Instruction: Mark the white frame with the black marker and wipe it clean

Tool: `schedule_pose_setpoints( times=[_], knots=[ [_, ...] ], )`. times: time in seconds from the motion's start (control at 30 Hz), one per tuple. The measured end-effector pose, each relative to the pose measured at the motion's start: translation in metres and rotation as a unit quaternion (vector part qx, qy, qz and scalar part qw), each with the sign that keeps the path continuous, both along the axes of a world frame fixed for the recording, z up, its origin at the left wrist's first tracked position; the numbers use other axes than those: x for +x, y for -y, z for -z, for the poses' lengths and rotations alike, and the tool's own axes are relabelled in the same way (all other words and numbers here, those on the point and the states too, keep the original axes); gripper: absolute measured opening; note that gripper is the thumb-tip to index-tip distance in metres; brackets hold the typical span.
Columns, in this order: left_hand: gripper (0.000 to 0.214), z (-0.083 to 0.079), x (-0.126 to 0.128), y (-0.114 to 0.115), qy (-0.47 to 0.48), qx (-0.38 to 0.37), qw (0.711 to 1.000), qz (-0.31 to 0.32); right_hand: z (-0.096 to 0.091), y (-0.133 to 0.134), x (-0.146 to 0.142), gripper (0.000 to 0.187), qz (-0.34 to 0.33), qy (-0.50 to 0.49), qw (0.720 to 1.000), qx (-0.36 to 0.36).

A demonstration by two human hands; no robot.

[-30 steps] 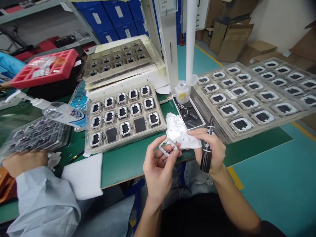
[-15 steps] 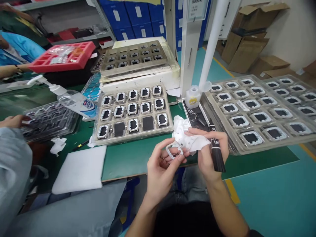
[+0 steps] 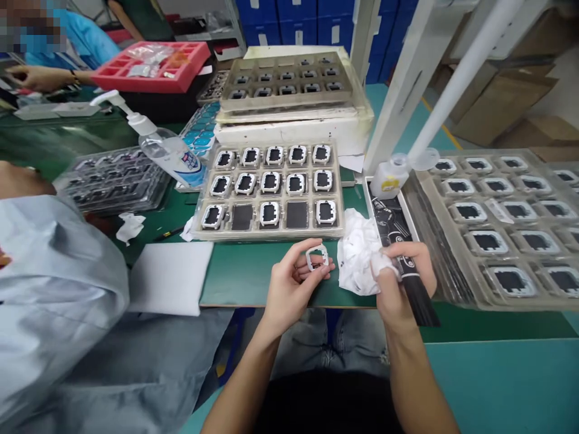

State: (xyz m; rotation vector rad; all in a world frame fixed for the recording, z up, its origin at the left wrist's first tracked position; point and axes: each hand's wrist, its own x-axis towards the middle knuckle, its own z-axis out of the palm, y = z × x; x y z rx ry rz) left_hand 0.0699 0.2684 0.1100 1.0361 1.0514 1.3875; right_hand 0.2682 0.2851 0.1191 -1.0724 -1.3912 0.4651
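My left hand (image 3: 292, 283) pinches a small silver square frame (image 3: 317, 257) above the green table's front edge. My right hand (image 3: 400, 280) is closed round a crumpled white cloth (image 3: 359, 259) and a black marker pen (image 3: 414, 286) at once, a little to the right of the frame. Just behind my hands lies a clear tray (image 3: 266, 232) with rows of the same frames; two of its front pockets hold only dark squares.
A large tray of frames (image 3: 497, 235) lies at the right, a small white bottle (image 3: 386, 181) by a white post (image 3: 398, 90). A pump bottle (image 3: 169, 154), stacked trays and a red tray (image 3: 154, 66) stand behind. A co-worker's sleeve (image 3: 49, 283) fills the left; white foam pad (image 3: 169, 277).
The view has swung left and down. My right hand with cloth and pen has drawn away from the frame, which stays in my left fingers.
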Motion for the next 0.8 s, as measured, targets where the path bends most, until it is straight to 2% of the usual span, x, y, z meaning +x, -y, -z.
schedule_pose_setpoints(
  times=[0.1,0.37,0.57,0.8],
  knots=[
    [0.041,0.004,0.001,0.004,-0.01,0.003,1.0,-0.01,0.0,0.006,-0.005,0.007,0.02,0.043,0.998,0.032],
    [0.038,0.003,-0.001,0.006,-0.114,0.039,0.993,0.01,0.015,0.009,-0.012,0.017,-0.037,0.086,0.995,0.038],
    [0.038,0.001,-0.004,0.009,-0.153,0.051,0.986,0.05,0.007,0.006,-0.014,0.012,-0.073,0.104,0.992,-0.002],
    [0.035,-0.001,-0.006,0.009,-0.211,0.062,0.974,0.047,0.003,0.004,-0.015,0.009,-0.067,0.119,0.99,-0.033]
  ],
)
